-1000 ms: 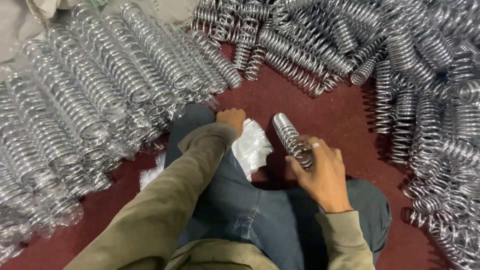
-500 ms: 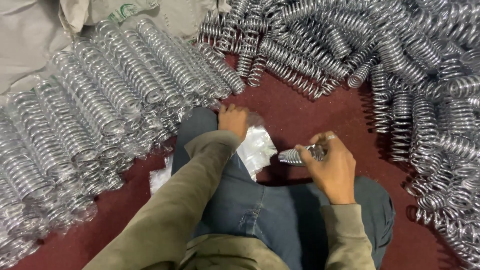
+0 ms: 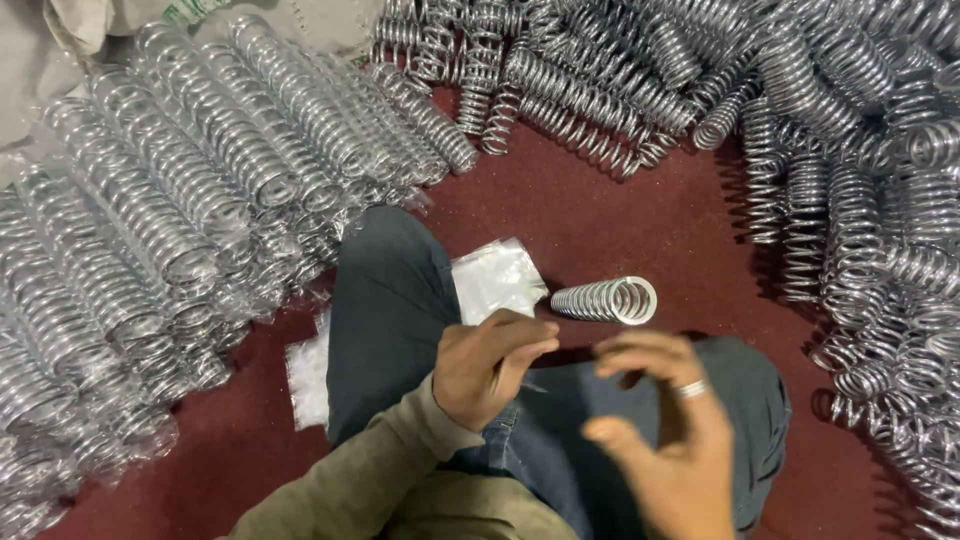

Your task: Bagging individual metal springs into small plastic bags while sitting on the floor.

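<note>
One spring [image 3: 605, 300] lies sideways, open end facing right.

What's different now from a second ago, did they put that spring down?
Yes. The right hand let go of the spring, which now lies on the red floor. The left hand drew back from the clear bags onto the knee. The spring piles are unchanged.

Dark red floor [image 3: 620, 215] — loose steel springs [image 3: 605, 300], clear plastic bags [image 3: 495, 280].
</note>
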